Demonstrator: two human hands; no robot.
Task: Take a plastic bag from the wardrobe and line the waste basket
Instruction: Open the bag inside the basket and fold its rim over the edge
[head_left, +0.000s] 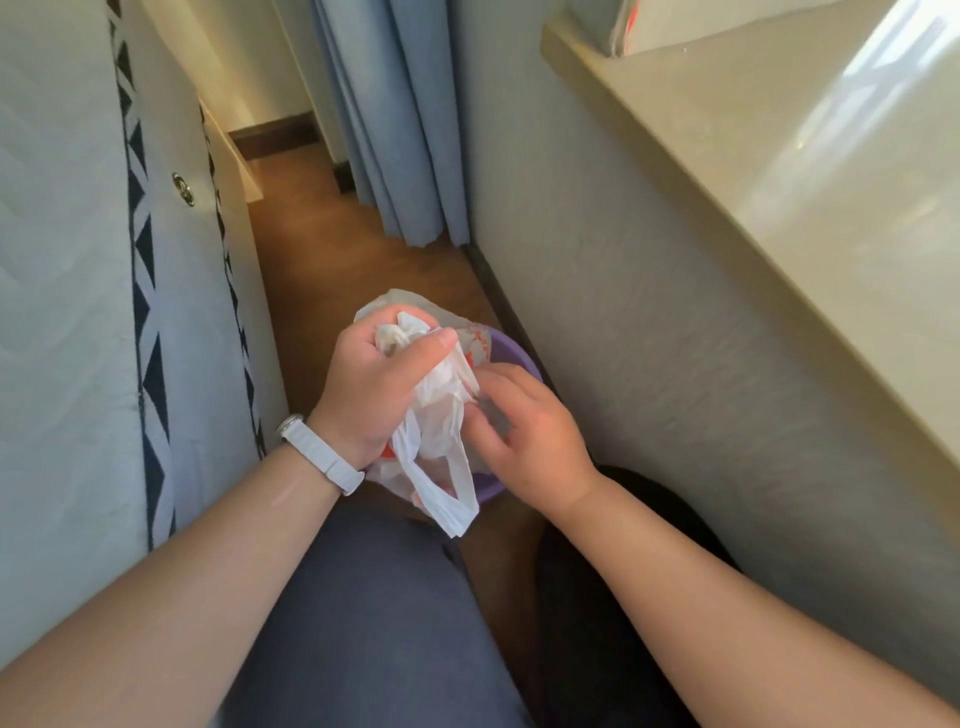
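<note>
A crumpled white plastic bag (441, 415) with orange print is bunched between both hands, its handle loop hanging down toward my lap. My left hand (374, 384), with a white watch on the wrist, is closed around the bag's upper part. My right hand (519, 426) pinches the bag's right side with its fingertips. Directly beneath the bag stands a purple waste basket (511, 349) on the wooden floor; only parts of its rim show past the bag and hands.
A mattress (67, 312) with black-and-white trim stands close on the left. A white wall (649, 338) and a beige window ledge (779, 171) run along the right. Blue curtains (395, 119) hang ahead. The wooden floor strip (332, 249) between them is narrow. My grey-trousered knee fills the foreground.
</note>
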